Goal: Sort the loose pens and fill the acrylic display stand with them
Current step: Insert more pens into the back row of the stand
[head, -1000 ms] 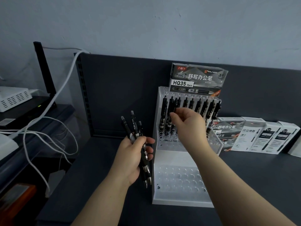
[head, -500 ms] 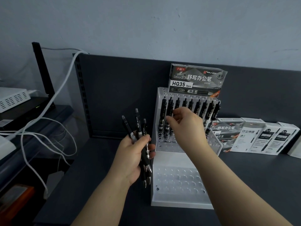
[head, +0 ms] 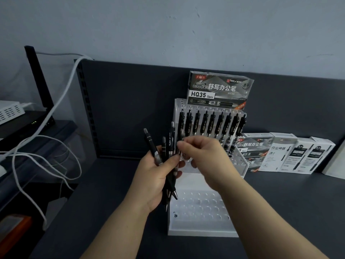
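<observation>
Clutter around a dark desk under a pale wall

A grey "HQ35" box (head: 220, 90) stands upright in front of the dark slotted back panel (head: 130, 109). To the right, on the dark desktop (head: 112, 202), a second grey box (head: 255, 146) and three white cartons (head: 302, 156) line up side by side along the panel. On the left a side shelf (head: 61, 131) carries a black router (head: 31, 122) with its antenna (head: 37, 75) upright and small lights lit, and a white vented unit (head: 10, 113) behind it. White cables (head: 61, 94) loop over the panel's corner and hang off the shelf. Something orange (head: 16, 227) sits low, blurred.
</observation>
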A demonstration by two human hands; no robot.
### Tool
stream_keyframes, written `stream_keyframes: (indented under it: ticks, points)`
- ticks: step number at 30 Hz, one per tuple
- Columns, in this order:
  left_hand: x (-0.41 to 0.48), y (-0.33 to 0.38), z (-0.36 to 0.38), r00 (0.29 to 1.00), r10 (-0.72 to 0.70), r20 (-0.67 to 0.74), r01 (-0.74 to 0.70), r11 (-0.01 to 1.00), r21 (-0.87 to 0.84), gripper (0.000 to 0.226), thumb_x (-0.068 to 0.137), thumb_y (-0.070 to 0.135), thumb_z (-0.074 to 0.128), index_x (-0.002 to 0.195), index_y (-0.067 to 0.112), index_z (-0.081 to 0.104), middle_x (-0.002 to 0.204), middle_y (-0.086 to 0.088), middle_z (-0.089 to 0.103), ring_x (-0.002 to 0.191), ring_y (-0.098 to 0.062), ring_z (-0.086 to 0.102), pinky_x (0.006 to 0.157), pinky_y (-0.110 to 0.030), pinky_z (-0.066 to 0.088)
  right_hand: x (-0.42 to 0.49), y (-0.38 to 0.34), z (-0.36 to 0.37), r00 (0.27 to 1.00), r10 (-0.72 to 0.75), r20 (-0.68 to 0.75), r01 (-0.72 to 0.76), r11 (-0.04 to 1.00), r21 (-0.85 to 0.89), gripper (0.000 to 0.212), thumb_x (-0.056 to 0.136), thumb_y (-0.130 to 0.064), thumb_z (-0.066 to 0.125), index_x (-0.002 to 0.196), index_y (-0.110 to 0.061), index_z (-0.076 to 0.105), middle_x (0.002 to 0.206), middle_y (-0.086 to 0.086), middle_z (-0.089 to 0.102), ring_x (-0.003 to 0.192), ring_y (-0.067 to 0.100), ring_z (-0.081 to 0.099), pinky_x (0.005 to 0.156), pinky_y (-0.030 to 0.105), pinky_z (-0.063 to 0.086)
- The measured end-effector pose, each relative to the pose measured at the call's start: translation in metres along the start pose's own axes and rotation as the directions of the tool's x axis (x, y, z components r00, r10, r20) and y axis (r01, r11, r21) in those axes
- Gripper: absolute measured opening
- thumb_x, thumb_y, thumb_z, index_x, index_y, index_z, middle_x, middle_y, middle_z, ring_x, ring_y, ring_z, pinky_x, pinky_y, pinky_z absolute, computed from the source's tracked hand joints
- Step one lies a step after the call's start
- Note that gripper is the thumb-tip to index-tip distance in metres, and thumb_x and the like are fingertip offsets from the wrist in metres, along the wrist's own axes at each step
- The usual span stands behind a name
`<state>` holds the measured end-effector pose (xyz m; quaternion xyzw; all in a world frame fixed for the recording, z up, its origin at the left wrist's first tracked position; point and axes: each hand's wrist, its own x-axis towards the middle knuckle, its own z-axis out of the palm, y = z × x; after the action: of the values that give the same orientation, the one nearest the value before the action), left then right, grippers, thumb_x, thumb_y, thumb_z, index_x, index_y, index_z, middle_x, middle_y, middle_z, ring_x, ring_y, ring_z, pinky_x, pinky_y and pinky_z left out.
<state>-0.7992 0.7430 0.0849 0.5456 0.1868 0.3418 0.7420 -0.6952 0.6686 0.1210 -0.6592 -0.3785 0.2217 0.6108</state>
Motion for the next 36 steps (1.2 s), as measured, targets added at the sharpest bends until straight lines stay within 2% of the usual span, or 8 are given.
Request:
stream_keyframes:
  ticks: [4, 8, 13, 18, 24, 28, 32, 36]
  points:
    - [0.006, -0.002, -0.001, 0.996, -0.003, -0.092, -0.001, 0.999, -0.040, 0.009, 0.088, 0.003, 0.059, 0.096, 0.006, 0.061, 0.079, -0.005, 0.068, 0.073, -0.017, 0.069, 0.070, -0.035, 0.057, 0.006, -0.016, -0.021, 0.976, -0.065, -0.209, 0.076, 0.996, 0.044, 0.010, 0.088, -0.022, 0.061, 0.083, -0.016, 0.067, 0.060, -0.004, 0.063, 0.047, 0.009, 0.044, 0.043, 0.019, 0.039]
    - [0.006, -0.003, -0.001, 0.993, -0.003, -0.117, 0.001, 1.000, -0.015, 0.007, 0.089, 0.003, 0.058, 0.091, 0.008, 0.062, 0.066, -0.003, 0.060, 0.054, -0.010, 0.057, 0.052, -0.025, 0.050, 0.018, -0.024, -0.033, 0.887, -0.252, -0.386, 0.238, 0.967, -0.086, 0.006, 0.089, -0.021, 0.062, 0.092, -0.018, 0.066, 0.067, -0.006, 0.064, 0.045, -0.005, 0.050, 0.046, 0.009, 0.038]
    - [0.006, -0.003, 0.002, 0.993, 0.004, -0.117, -0.001, 1.000, 0.021, 0.012, 0.090, 0.015, 0.059, 0.079, 0.010, 0.060, 0.064, 0.000, 0.061, 0.051, -0.008, 0.052, 0.047, -0.021, 0.045, 0.030, -0.015, -0.033, 0.875, -0.309, -0.372, 0.249, 0.947, -0.202, 0.009, 0.088, -0.024, 0.062, 0.097, -0.022, 0.065, 0.075, -0.013, 0.065, 0.059, -0.008, 0.057, 0.054, 0.006, 0.043]
    - [0.004, -0.002, 0.003, 0.991, -0.003, -0.136, 0.006, 1.000, 0.022, 0.012, 0.090, 0.019, 0.059, 0.083, 0.010, 0.062, 0.065, 0.002, 0.061, 0.052, -0.007, 0.053, 0.047, -0.020, 0.045, 0.038, -0.014, -0.034, 0.874, -0.331, -0.356, 0.253, 0.935, -0.249, 0.014, 0.089, -0.024, 0.062, 0.100, -0.019, 0.067, 0.081, -0.012, 0.067, 0.076, 0.002, 0.064, 0.064, 0.007, 0.049]
    - [0.001, -0.001, 0.004, 0.989, -0.006, -0.150, 0.006, 1.000, 0.001, 0.013, 0.091, 0.020, 0.055, 0.093, 0.009, 0.062, 0.064, 0.005, 0.062, 0.052, -0.007, 0.053, 0.047, -0.020, 0.045, 0.040, 0.004, -0.029, 0.925, -0.270, -0.268, 0.143, 0.900, -0.412, 0.024, 0.090, -0.027, 0.060, 0.108, -0.013, 0.066, 0.075, -0.010, 0.063, 0.063, 0.000, 0.057, 0.051, 0.009, 0.043]
    - [0.000, -0.001, 0.004, 0.989, -0.006, -0.149, 0.005, 1.000, -0.006, 0.014, 0.091, 0.019, 0.056, 0.095, 0.007, 0.062, 0.066, 0.003, 0.062, 0.053, -0.008, 0.054, 0.049, -0.021, 0.046, 0.038, 0.004, -0.027, 0.923, -0.296, -0.246, 0.132, 0.844, -0.519, 0.029, 0.091, -0.030, 0.057, 0.113, -0.011, 0.065, 0.082, 0.000, 0.067, 0.068, 0.015, 0.062, 0.063, 0.028, 0.052]
    - [-0.002, -0.002, 0.005, 0.991, 0.000, -0.134, -0.001, 1.000, -0.007, 0.013, 0.090, 0.018, 0.057, 0.096, 0.008, 0.064, 0.070, 0.000, 0.061, 0.056, -0.010, 0.055, 0.050, -0.022, 0.047, 0.038, 0.003, -0.027, 0.931, -0.288, -0.226, 0.104, 0.801, -0.589, 0.030, 0.091, -0.031, 0.057, 0.112, -0.011, 0.064, 0.086, 0.000, 0.068, 0.069, 0.014, 0.060, 0.058, 0.021, 0.045]
    - [-0.003, -0.003, 0.007, 0.994, -0.002, -0.109, 0.000, 1.000, -0.016, 0.013, 0.088, 0.015, 0.059, 0.097, 0.007, 0.064, 0.070, -0.001, 0.062, 0.056, -0.010, 0.057, 0.051, -0.022, 0.048, 0.024, 0.004, -0.026, 0.928, -0.278, -0.249, 0.131, 0.867, -0.480, 0.020, 0.087, -0.031, 0.062, 0.100, -0.016, 0.064, 0.077, -0.010, 0.061, 0.067, 0.004, 0.057, 0.057, 0.017, 0.044]
